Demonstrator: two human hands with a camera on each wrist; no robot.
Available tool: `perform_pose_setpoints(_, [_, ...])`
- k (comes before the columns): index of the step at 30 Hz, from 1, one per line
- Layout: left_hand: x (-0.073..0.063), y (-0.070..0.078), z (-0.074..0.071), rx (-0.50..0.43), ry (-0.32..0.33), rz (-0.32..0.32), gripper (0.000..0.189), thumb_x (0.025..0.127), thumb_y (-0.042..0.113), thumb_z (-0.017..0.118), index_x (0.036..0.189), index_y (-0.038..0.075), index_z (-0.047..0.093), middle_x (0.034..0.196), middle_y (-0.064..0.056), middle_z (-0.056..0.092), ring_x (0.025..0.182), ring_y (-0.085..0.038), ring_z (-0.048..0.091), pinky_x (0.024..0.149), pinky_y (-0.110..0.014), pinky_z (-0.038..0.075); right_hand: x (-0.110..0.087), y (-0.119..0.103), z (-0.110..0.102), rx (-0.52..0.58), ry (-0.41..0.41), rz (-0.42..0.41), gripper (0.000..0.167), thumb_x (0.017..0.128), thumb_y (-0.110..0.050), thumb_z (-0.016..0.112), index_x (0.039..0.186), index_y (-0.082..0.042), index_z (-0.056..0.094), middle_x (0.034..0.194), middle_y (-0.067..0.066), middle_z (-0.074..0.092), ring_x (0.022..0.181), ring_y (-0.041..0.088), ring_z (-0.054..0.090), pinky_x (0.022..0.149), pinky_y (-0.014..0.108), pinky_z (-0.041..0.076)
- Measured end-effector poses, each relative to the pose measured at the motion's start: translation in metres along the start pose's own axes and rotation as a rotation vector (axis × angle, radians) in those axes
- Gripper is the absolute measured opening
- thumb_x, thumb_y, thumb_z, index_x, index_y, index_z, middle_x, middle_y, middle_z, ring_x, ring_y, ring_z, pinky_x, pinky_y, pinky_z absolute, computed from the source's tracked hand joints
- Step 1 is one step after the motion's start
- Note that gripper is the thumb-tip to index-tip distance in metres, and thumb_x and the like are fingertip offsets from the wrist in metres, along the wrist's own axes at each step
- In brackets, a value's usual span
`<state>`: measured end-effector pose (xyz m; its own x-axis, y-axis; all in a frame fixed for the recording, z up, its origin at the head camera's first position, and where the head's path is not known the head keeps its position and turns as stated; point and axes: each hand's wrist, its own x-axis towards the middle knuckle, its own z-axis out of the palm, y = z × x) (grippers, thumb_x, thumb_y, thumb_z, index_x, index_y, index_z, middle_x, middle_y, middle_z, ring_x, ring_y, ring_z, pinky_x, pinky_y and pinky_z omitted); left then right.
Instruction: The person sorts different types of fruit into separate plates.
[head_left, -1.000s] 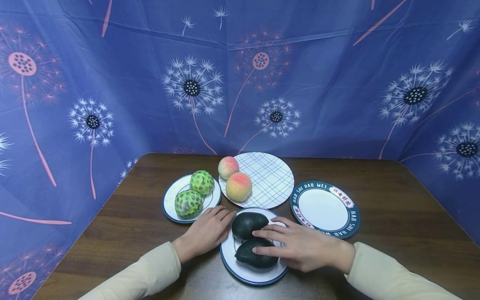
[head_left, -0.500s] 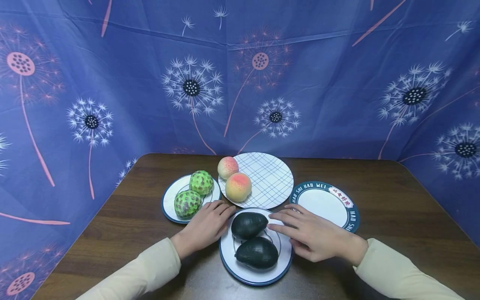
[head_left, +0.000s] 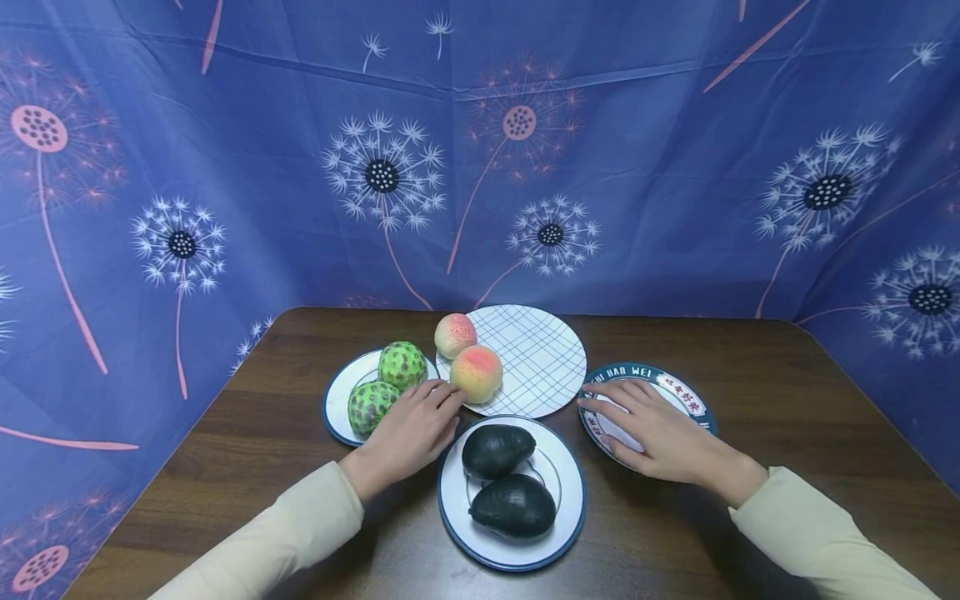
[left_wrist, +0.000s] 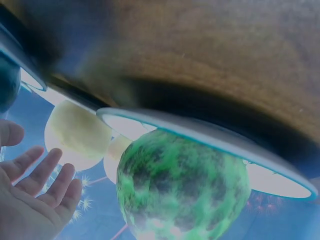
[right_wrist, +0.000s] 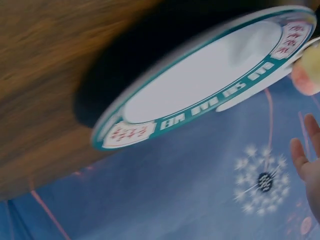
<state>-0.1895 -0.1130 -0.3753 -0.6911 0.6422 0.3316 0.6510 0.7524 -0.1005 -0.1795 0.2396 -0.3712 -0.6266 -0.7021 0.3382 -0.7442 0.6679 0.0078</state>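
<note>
My left hand (head_left: 411,429) hovers with loosely bent fingers beside the small blue-rimmed plate (head_left: 341,400) and just short of the nearer peach (head_left: 476,374). In the left wrist view, that hand (left_wrist: 37,192) is empty, close to a green, dark-spotted round fruit (left_wrist: 182,185). My right hand (head_left: 663,433), fingers spread, is over the teal-rimmed plate (head_left: 701,408) and hides part of it. The right wrist view shows this plate (right_wrist: 200,65) bare, with fingers (right_wrist: 299,156) at the edge. Between the hands, two dark avocados (head_left: 513,507) lie on a blue-rimmed plate (head_left: 572,500).
A white checked plate (head_left: 543,358) at the back carries the nearer peach and a second peach (head_left: 455,336) at its left side. Two spotted green fruits (head_left: 402,365) share the small left plate. Behind the wooden table (head_left: 787,392) hangs a blue dandelion-print cloth (head_left: 660,208).
My right hand has left the avocados and moved right and away from me, over the teal-rimmed plate. My left hand has shifted slightly up from beside the avocado plate toward the peaches.
</note>
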Motion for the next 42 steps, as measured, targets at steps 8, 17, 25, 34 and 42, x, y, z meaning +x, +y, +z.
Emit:
perform_pose_setpoints(8, [0.011, -0.002, -0.002, -0.009, 0.073, -0.001, 0.044, 0.085, 0.023, 0.061, 0.126, 0.012, 0.05, 0.126, -0.006, 0.054, 0.116, -0.022, 0.05, 0.098, -0.038, 0.043, -0.014, 0.023, -0.001, -0.024, -0.046, 0.193, 0.054, 0.082, -0.032, 0.064, 0.13, -0.019, 0.046, 0.133, 0.005, 0.046, 0.121, 0.029, 0.04, 0.099, 0.055, 0.032])
perform_pose_setpoints(17, [0.024, -0.005, -0.001, 0.009, 0.087, -0.005, 0.049, 0.082, 0.024, 0.063, 0.127, 0.01, 0.047, 0.126, -0.008, 0.052, 0.116, -0.025, 0.049, 0.1, -0.039, 0.042, -0.035, 0.046, 0.001, -0.028, -0.041, 0.314, 0.047, 0.086, -0.026, 0.059, 0.129, -0.011, 0.047, 0.132, 0.014, 0.045, 0.12, 0.033, 0.039, 0.095, 0.057, 0.031])
perform_pose_setpoints(25, [0.038, -0.009, 0.006, 0.019, 0.086, -0.016, 0.057, 0.082, 0.031, 0.063, 0.131, 0.009, 0.042, 0.129, -0.011, 0.048, 0.116, -0.028, 0.047, 0.097, -0.041, 0.044, -0.051, 0.058, -0.003, -0.042, -0.097, 0.447, 0.046, 0.088, -0.018, 0.054, 0.131, -0.002, 0.044, 0.133, 0.022, 0.041, 0.118, 0.04, 0.039, 0.092, 0.064, 0.03])
perform_pose_setpoints(34, [0.052, -0.011, 0.013, 0.032, 0.033, -0.035, 0.066, 0.083, 0.041, 0.062, 0.135, 0.008, 0.037, 0.133, -0.013, 0.045, 0.119, -0.03, 0.046, 0.095, -0.043, 0.045, -0.061, 0.066, -0.001, -0.06, -0.224, 0.564, 0.048, 0.09, -0.017, 0.049, 0.133, 0.001, 0.039, 0.134, 0.028, 0.036, 0.118, 0.049, 0.035, 0.092, 0.07, 0.028])
perform_pose_setpoints(42, [0.058, -0.012, 0.018, 0.028, -0.035, -0.059, 0.071, 0.082, 0.046, 0.061, 0.137, 0.009, 0.035, 0.134, -0.014, 0.043, 0.119, -0.031, 0.045, 0.097, -0.044, 0.043, -0.065, 0.067, 0.003, -0.054, -0.287, 0.598, 0.05, 0.09, -0.017, 0.049, 0.135, 0.001, 0.037, 0.134, 0.029, 0.035, 0.118, 0.05, 0.034, 0.09, 0.071, 0.028])
